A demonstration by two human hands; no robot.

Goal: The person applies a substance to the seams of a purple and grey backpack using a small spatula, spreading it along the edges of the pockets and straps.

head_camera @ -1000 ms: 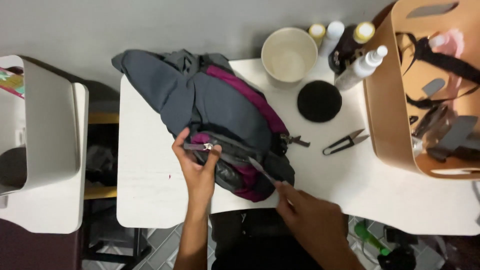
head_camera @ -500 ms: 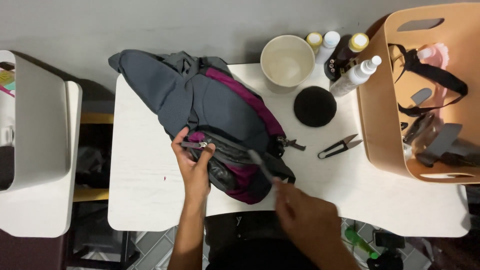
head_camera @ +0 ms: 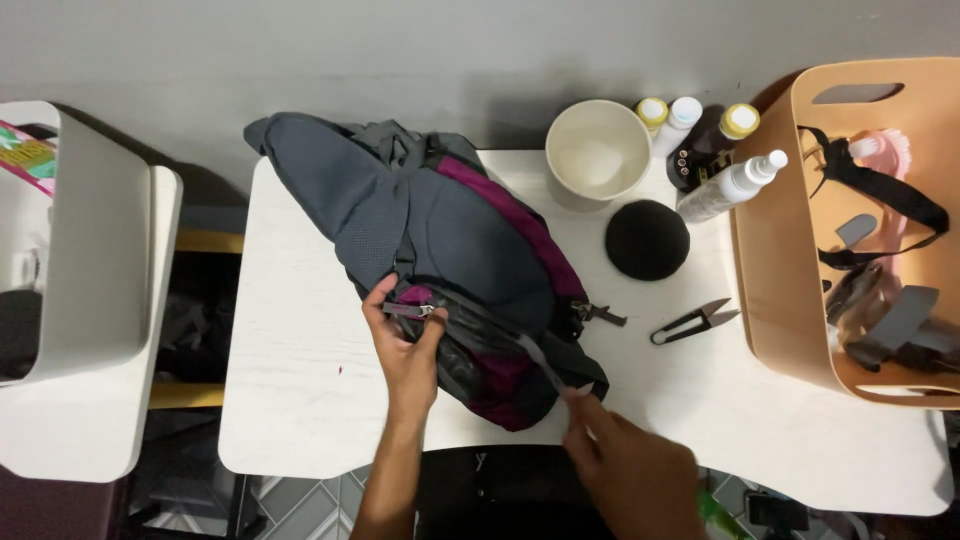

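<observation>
Backpack (head_camera: 440, 250) of grey and magenta fabric lies on its side across the middle of the white worktop (head_camera: 300, 400), its padded back panel toward the upper left of the frame and its lower pocket toward the bottom centre. At far left stands a pale bin (head_camera: 90, 240) on a separate surface, well apart from the bag. The left hand (head_camera: 405, 345) rests on the near edge of the bag, fingers closed in a pinch on a small zipper pull (head_camera: 425, 311) at the left end of the pocket seam. Further right, the right hand (head_camera: 625, 465) at the bottom of the frame is clamped on a thin grey strap (head_camera: 545, 365) that runs up into the bag's lower corner, drawn taut. Judging from this, the pocket zipper sits at one end of its track; whether the pocket is open or shut cannot be told, and the work on it looks to be at an early stage, with the bag not lifted or turned. Right of the bag lie a black round pad (head_camera: 647, 240) and small thread snips (head_camera: 693, 322), both untouched, apart from either hand. Behind them, in the upper centre, stand a cream bowl (head_camera: 598, 150) and a cluster of bottles (head_camera: 715, 160). At far right a tan basket (head_camera: 780, 260) holds straps, a pink brush and grey pieces.
</observation>
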